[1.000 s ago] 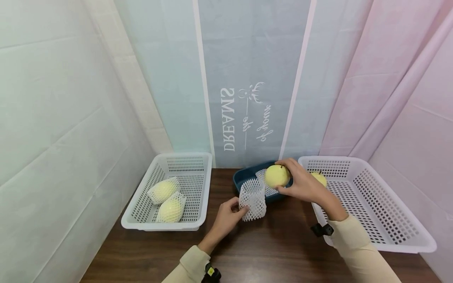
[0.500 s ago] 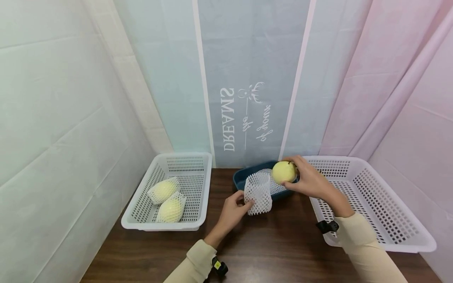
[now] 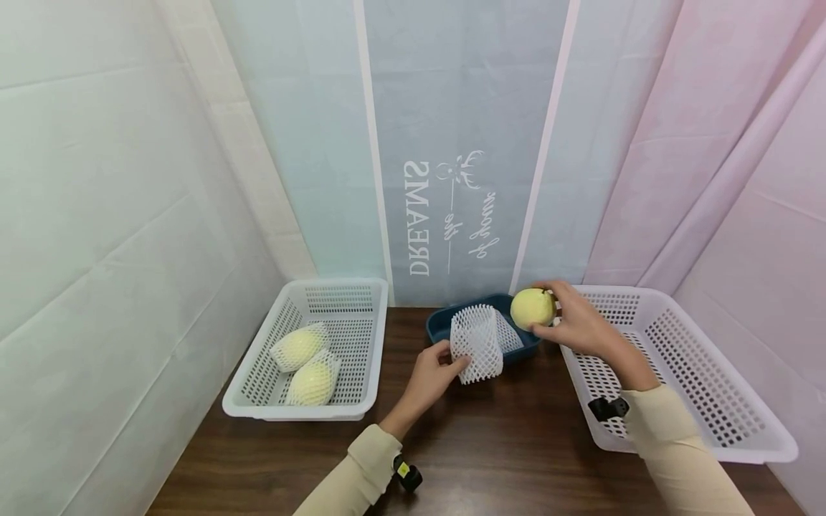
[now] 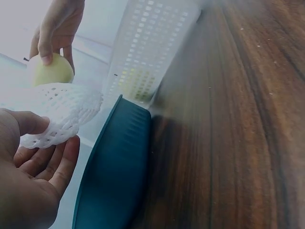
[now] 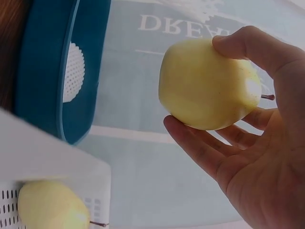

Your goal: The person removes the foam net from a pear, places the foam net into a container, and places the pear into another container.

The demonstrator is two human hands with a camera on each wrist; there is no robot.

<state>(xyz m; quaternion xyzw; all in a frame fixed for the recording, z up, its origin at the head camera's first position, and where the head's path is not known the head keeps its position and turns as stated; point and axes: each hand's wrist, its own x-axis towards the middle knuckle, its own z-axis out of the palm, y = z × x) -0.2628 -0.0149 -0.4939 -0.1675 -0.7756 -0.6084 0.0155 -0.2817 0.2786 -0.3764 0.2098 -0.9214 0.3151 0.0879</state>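
Observation:
My left hand (image 3: 435, 373) pinches a white foam net sleeve (image 3: 477, 345) between thumb and fingers, held up over the front of a dark blue tray (image 3: 442, 327). In the left wrist view the sleeve (image 4: 66, 112) has its mouth toward the pear. My right hand (image 3: 581, 324) grips a pale yellow pear (image 3: 532, 308) above the tray's right end, apart from the sleeve. Thumb and fingertips hold the pear (image 5: 205, 86) in the right wrist view, its stem toward the palm. Another foam net (image 3: 508, 333) lies in the tray.
A white basket (image 3: 303, 413) at left holds two net-covered pears (image 3: 312, 381). To the right stands a larger white basket (image 3: 742, 401); a bare pear (image 5: 52, 205) lies in it, hidden from the head view by my right hand. Fabric hangs behind the wooden table (image 3: 516, 444).
My right hand has moved right with the pear, toward the right basket. My left hand has followed right and slightly farther away, carrying the foam net sleeve over the tray.

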